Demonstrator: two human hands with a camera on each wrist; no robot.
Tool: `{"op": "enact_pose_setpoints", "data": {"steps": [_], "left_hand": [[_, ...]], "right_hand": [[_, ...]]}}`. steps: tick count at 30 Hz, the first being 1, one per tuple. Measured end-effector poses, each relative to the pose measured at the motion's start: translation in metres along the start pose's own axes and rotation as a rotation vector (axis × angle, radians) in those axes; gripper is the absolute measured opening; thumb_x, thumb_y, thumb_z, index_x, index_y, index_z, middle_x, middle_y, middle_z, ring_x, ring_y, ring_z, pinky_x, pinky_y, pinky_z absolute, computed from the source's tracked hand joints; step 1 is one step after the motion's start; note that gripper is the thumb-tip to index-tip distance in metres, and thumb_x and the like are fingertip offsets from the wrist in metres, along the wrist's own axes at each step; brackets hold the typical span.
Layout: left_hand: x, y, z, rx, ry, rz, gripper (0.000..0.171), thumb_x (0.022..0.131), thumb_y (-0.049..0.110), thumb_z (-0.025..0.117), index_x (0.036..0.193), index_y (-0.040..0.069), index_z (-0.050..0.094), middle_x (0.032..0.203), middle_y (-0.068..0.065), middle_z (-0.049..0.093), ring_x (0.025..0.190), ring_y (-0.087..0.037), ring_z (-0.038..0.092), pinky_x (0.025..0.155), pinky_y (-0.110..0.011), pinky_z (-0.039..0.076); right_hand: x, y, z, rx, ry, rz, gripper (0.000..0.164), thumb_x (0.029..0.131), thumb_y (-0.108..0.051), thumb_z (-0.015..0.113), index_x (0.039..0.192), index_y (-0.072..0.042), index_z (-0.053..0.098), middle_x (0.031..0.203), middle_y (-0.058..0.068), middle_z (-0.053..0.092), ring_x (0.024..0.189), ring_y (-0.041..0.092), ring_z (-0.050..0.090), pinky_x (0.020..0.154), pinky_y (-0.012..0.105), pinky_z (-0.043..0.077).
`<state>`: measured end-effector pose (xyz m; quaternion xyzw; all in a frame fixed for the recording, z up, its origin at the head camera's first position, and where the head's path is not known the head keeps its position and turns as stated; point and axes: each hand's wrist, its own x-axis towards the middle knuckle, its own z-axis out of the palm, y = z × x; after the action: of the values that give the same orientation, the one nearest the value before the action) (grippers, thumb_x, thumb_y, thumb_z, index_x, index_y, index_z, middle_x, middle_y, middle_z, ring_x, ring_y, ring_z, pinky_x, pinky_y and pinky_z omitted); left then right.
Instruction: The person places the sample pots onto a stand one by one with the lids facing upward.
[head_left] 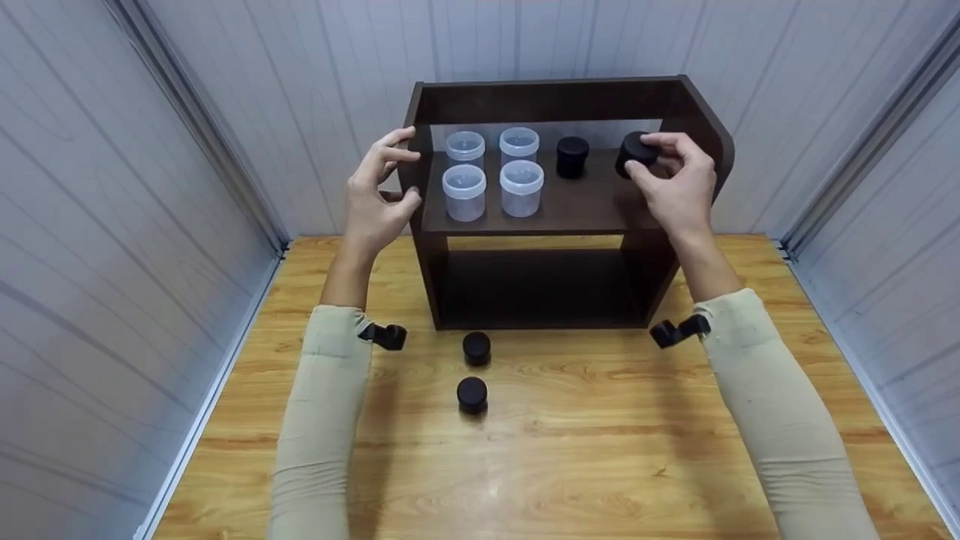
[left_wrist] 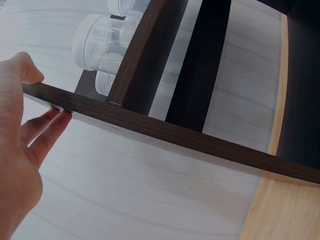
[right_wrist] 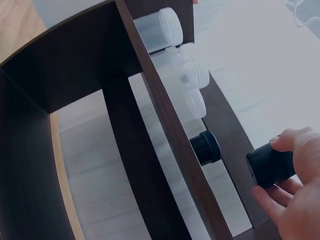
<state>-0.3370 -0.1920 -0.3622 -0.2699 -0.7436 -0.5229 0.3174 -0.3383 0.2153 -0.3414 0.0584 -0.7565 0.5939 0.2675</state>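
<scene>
A dark brown two-tier shelf (head_left: 540, 319) stands on the wooden table. My left hand (head_left: 379, 191) grips the edge of its left side panel (left_wrist: 170, 132), thumb on one face and fingers on the other. With thumb and fingers, my right hand (head_left: 682, 176) pinches a small black lidded jar (right_wrist: 272, 162) at the right end of the upper board; the right wrist view shows this jar above the board. Another black jar (head_left: 572, 157) stands on the same board, to its left. Several clear plastic jars with whitish lids (head_left: 464, 193) stand in two rows on the board's left half.
Two more black jars, one (head_left: 477, 349) close to the shelf's front and one (head_left: 472, 395) nearer me, stand on the wooden tabletop (head_left: 585, 450). Pale panelled walls (head_left: 885, 187) enclose the table at both sides and behind. The shelf's raised side panels flank the upper board.
</scene>
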Motion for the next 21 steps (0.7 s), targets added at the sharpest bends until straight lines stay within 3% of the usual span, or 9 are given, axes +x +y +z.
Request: {"op": "enact_pose_setpoints", "data": {"steps": [8,15,21], "left_hand": [[0.001,0.0,0.0,0.017,0.0,0.025,0.036,0.09,-0.01,0.064,0.125,-0.006,0.07,0.162,-0.015,0.066,0.152,-0.02,0.061,0.108,-0.028,0.063],[0.0,-0.001,0.001,-0.027,0.0,0.017,0.036,0.088,-0.013,0.063,0.122,-0.005,0.071,0.161,-0.018,0.065,0.151,-0.028,0.063,0.091,-0.019,0.066],[-0.001,-0.002,0.0,-0.028,-0.002,0.011,0.037,0.087,-0.013,0.063,0.122,-0.005,0.071,0.161,-0.019,0.065,0.15,-0.029,0.064,0.089,-0.016,0.065]], "right_hand": [[0.022,0.004,0.006,-0.076,0.021,0.064,0.03,0.096,-0.011,0.083,0.126,-0.012,0.081,0.126,0.001,0.075,0.113,0.012,0.077,0.095,0.02,0.059],[0.035,0.01,0.011,-0.139,0.029,0.117,0.029,0.097,-0.015,0.083,0.126,-0.018,0.081,0.124,-0.001,0.072,0.117,0.015,0.076,0.09,0.019,0.059],[0.041,0.017,0.016,-0.18,0.016,0.138,0.03,0.098,-0.017,0.083,0.128,-0.017,0.08,0.129,0.004,0.073,0.118,0.018,0.075,0.09,0.02,0.06]]}}
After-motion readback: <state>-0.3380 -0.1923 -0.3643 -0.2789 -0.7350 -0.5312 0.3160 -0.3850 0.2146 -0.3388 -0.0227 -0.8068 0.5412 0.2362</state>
